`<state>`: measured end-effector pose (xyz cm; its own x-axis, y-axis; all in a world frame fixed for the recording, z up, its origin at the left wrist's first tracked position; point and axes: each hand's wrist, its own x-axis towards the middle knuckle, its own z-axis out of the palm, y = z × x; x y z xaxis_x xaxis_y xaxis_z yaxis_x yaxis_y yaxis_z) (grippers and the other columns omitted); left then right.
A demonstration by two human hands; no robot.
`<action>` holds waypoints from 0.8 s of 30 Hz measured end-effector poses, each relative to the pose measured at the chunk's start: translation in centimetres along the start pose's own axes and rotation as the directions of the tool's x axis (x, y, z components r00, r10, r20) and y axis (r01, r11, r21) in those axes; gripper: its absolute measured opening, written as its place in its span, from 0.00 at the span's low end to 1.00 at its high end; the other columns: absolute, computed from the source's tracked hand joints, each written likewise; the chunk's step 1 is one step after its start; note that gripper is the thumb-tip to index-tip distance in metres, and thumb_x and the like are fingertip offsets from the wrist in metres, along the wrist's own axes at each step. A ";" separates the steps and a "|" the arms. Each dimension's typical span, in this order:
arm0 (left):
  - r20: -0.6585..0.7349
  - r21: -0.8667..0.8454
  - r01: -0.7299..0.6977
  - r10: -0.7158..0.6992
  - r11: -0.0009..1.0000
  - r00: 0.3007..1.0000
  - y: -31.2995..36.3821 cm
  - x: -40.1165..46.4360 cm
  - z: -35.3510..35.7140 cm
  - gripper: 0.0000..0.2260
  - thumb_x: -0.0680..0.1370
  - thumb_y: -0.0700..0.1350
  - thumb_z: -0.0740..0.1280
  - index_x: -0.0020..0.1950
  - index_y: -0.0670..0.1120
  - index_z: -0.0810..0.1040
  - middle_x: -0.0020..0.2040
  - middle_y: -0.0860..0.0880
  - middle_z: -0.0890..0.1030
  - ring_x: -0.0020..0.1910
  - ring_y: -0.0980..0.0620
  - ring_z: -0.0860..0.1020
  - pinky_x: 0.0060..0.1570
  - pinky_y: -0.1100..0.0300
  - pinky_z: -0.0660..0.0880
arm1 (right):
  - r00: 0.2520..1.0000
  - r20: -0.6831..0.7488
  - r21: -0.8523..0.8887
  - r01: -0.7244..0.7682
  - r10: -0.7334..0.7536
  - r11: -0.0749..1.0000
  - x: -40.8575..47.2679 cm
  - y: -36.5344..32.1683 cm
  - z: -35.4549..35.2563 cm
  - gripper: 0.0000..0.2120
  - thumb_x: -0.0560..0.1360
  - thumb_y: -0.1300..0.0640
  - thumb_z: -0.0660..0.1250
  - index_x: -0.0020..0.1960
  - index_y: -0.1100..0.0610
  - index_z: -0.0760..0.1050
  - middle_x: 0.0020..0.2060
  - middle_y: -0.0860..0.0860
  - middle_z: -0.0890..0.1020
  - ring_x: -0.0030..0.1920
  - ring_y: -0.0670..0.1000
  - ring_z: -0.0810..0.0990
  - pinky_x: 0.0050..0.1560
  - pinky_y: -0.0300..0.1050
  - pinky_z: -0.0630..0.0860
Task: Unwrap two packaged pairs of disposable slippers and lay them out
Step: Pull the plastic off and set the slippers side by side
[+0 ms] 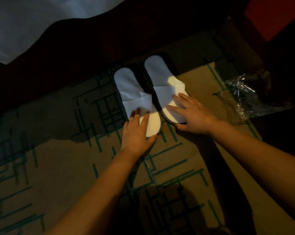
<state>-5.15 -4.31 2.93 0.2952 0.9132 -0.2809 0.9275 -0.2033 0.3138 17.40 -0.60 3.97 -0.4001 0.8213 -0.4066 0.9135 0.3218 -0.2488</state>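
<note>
Two white disposable slippers with dark edging lie side by side on the patterned carpet, heels pointing away from me. The left slipper (pixel 128 89) sits slightly nearer than the right slipper (pixel 160 77). My left hand (pixel 138 131) rests flat on the toe end of the left slipper, fingers spread, thumb at its rim. My right hand (pixel 192 116) presses flat on the toe end of the right slipper, thumb hooked under its near edge. A crumpled clear plastic wrapper (pixel 250 97) lies on the floor to the right. No second pair is visible.
The beige carpet (pixel 58 167) has green line patterns and is partly in shadow. A white bedsheet (pixel 24 22) hangs at the top left over a dark bed base. A dark piece of furniture with something red (pixel 275 19) stands at the top right.
</note>
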 end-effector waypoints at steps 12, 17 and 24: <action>0.021 0.000 0.013 -0.013 1.000 1.000 0.1 0.1 0.0 0.37 0.73 0.58 0.64 0.76 0.50 0.52 0.78 0.42 0.50 0.76 0.43 0.47 0.73 0.47 0.52 | 1.000 0.009 -0.038 0.010 -0.009 0.999 0.2 0.2 -0.4 0.38 0.71 0.43 0.65 0.74 0.44 0.49 0.77 0.52 0.46 0.76 0.55 0.41 0.73 0.55 0.47; 0.020 0.032 0.007 -0.008 0.999 1.000 0.0 0.1 0.0 0.37 0.72 0.58 0.64 0.76 0.50 0.52 0.78 0.42 0.50 0.76 0.43 0.48 0.72 0.46 0.53 | 1.000 0.005 -0.037 0.001 -0.001 0.999 0.4 0.3 -0.2 0.38 0.71 0.43 0.66 0.74 0.43 0.50 0.77 0.52 0.46 0.76 0.55 0.41 0.73 0.56 0.47; 0.046 -0.009 0.036 -0.035 0.999 0.998 0.1 -0.1 -1.0 0.33 0.73 0.60 0.62 0.75 0.50 0.55 0.77 0.43 0.53 0.76 0.43 0.49 0.73 0.43 0.54 | 0.997 -0.069 -0.011 -0.020 0.019 1.000 -0.1 -0.9 -0.3 0.34 0.71 0.45 0.66 0.72 0.48 0.57 0.75 0.55 0.55 0.75 0.57 0.49 0.72 0.58 0.54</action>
<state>-5.36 -4.07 3.90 0.2726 0.9024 -0.3336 0.9352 -0.1672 0.3120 16.61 -0.80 4.48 -0.3768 0.8578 -0.3496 0.9220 0.3110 -0.2308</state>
